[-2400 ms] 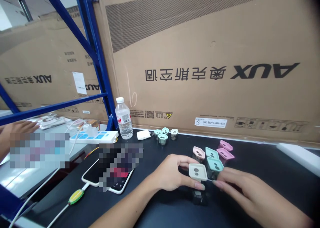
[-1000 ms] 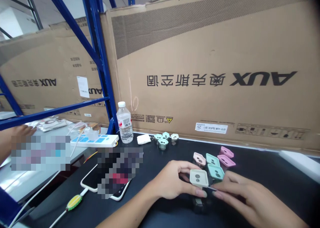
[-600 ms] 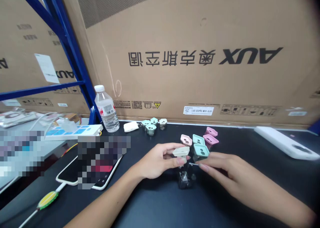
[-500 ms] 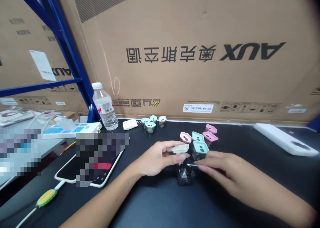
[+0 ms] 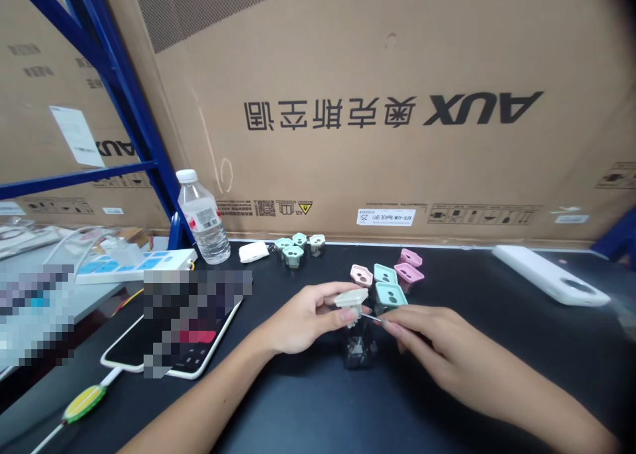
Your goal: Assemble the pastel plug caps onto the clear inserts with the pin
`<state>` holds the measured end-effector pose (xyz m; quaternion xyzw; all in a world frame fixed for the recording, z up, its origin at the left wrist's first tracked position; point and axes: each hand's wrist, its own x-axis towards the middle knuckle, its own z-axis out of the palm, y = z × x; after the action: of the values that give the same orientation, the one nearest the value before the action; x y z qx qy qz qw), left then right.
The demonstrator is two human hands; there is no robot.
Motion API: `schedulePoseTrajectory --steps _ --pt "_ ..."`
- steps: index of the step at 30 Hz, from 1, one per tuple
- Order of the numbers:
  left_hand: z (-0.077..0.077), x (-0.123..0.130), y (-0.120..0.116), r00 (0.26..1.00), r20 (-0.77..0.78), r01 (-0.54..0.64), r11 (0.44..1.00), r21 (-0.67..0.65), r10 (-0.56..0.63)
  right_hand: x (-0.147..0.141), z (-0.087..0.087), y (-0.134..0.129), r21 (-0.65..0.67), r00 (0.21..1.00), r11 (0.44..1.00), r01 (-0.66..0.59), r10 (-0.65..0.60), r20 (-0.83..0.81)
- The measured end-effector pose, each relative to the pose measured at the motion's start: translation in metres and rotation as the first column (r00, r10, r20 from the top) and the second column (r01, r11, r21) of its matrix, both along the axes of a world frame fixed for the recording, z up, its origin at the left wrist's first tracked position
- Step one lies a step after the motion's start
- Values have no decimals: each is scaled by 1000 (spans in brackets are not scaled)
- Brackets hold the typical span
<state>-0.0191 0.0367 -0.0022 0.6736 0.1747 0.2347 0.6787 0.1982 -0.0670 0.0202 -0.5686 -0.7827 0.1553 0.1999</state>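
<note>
My left hand (image 5: pixel 303 321) is closed with thumb and fingers around a small off-white lid-like piece (image 5: pixel 352 299), its flat top tilted upward. Pinched in my right hand (image 5: pixel 437 338) is a thin metal rod-like tool (image 5: pixel 371 317), whose tip reaches the underside of the off-white piece; whether it touches there I cannot tell. Below them a small clear container (image 5: pixel 358 351) stands on the black table. Just behind my hands sit a pale pink piece (image 5: pixel 361 276), two mint green ones (image 5: pixel 390 295) and two magenta ones (image 5: pixel 409 274), each with round holes on top.
Farther back is a cluster of small green and cream pieces (image 5: pixel 293 252) beside a white case (image 5: pixel 253 252). A water bottle (image 5: pixel 203 219) stands near a power strip (image 5: pixel 142 265). Phones (image 5: pixel 199 348) lie at left, a white device (image 5: pixel 551 275) at right. A large carton (image 5: pixel 322 162) walls the back.
My right hand has brought the thin tool up and in, so its tip now meets the area under the off-white piece. The view has shifted slightly; the left hand keeps its hold.
</note>
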Motion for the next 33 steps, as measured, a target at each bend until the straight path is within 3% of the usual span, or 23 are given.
schedulePoseTrajectory --steps 12,23,33 --pt "-2 2 0 1000 19 3 999 -52 -2 -4 0 -1 -26 995 997 -73 71 -76" --pt "1 1 -1 996 84 0 999 -54 5 -9 10 -5 -34 994 998 -49 45 -102" --pt "1 1 -2 999 48 -14 999 -34 15 -12 11 -6 -107 994 994 -13 1 -112"
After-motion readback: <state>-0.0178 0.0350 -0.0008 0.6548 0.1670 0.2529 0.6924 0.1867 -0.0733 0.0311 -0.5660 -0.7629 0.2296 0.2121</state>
